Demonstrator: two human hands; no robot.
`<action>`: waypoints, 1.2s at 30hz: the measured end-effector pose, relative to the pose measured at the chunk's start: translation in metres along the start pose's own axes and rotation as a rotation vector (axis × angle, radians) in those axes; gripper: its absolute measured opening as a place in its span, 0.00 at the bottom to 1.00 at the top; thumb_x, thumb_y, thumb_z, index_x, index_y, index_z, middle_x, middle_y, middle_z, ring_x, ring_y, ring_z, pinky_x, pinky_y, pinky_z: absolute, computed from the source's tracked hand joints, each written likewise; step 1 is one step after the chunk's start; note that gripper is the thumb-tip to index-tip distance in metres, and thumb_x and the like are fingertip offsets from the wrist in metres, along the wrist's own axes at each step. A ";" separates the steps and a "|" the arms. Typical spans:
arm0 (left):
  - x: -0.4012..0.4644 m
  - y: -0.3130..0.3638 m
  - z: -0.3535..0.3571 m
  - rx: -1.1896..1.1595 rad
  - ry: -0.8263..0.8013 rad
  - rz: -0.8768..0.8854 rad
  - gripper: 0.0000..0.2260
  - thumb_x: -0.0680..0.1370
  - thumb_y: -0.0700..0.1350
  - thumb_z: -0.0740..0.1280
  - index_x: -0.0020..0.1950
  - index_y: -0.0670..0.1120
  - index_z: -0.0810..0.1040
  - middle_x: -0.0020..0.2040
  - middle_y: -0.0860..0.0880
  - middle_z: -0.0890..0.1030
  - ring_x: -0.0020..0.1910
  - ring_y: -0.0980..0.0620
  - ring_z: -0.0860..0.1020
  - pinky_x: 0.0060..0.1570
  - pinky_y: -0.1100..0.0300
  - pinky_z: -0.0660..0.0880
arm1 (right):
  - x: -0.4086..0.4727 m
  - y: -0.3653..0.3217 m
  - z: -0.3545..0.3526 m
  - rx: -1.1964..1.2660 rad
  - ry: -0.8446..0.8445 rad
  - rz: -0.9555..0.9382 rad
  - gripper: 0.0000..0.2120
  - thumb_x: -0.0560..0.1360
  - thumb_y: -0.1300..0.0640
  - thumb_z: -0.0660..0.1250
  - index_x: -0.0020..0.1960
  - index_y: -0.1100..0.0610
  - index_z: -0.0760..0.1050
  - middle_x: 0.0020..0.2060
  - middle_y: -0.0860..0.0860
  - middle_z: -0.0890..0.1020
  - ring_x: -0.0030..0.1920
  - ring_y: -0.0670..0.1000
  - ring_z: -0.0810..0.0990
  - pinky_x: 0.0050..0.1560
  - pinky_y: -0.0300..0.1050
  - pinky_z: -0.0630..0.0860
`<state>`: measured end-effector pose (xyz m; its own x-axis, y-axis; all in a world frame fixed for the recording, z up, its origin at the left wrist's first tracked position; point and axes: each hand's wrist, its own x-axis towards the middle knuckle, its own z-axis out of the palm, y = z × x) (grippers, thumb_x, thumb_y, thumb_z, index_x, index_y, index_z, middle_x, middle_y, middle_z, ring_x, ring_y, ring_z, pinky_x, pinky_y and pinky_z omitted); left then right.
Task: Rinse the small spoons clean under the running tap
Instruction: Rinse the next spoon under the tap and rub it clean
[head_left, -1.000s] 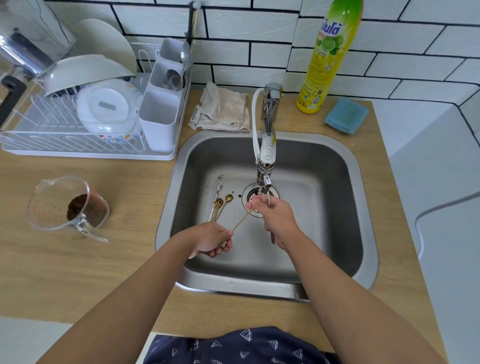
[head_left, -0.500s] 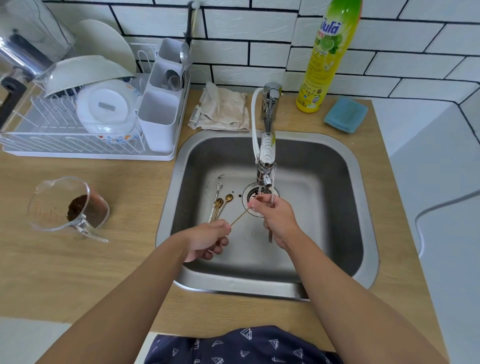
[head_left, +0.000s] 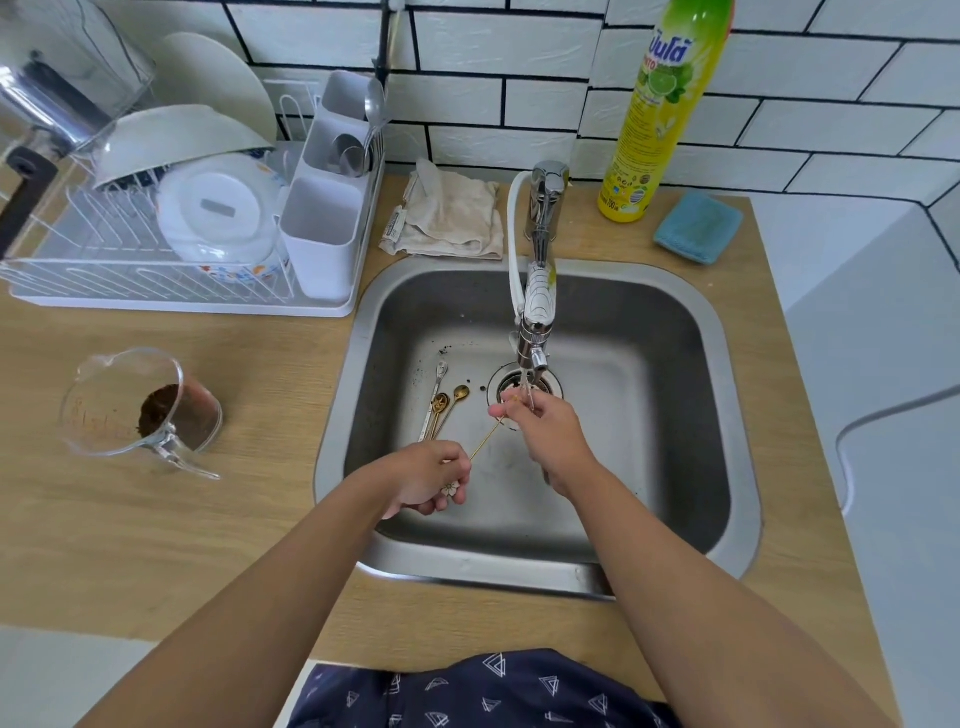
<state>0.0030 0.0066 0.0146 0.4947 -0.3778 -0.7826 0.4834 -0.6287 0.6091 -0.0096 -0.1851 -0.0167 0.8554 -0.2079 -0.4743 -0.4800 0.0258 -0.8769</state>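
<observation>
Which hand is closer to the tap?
The right hand. It is just under the tap, rubbing the spoon bowl in the water. The left hand holds the handle end, lower and off to the left.

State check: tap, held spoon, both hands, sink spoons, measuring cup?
tap: running
gold spoon: held at both ends, bowl under stream
left hand: grips handle end
right hand: rubs bowl end
three sink spoons: lying flat, unrinsed
measuring cup: tipped, brown residue
</observation>
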 end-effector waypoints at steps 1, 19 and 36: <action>0.001 -0.001 0.000 -0.012 0.004 -0.002 0.09 0.83 0.44 0.60 0.48 0.43 0.77 0.38 0.46 0.81 0.27 0.55 0.72 0.24 0.65 0.67 | -0.002 0.000 -0.001 0.018 -0.028 0.007 0.05 0.77 0.52 0.71 0.51 0.51 0.85 0.45 0.43 0.88 0.43 0.40 0.80 0.39 0.35 0.68; 0.071 0.087 0.066 -0.518 0.474 0.190 0.10 0.81 0.47 0.59 0.42 0.47 0.74 0.37 0.47 0.73 0.31 0.50 0.68 0.34 0.57 0.65 | -0.003 -0.021 -0.073 0.322 0.483 0.049 0.09 0.83 0.51 0.64 0.51 0.54 0.79 0.45 0.44 0.89 0.20 0.45 0.57 0.21 0.37 0.61; 0.057 0.069 0.049 -0.722 0.285 0.128 0.10 0.83 0.49 0.61 0.48 0.44 0.77 0.23 0.53 0.72 0.21 0.55 0.72 0.30 0.61 0.73 | -0.011 -0.018 -0.063 0.270 0.382 -0.023 0.06 0.83 0.51 0.65 0.56 0.53 0.77 0.45 0.47 0.89 0.23 0.43 0.64 0.24 0.40 0.62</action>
<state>0.0293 -0.0919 0.0058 0.6971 -0.1667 -0.6973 0.7116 0.0422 0.7013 -0.0224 -0.2449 0.0091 0.7076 -0.5555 -0.4366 -0.3509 0.2601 -0.8996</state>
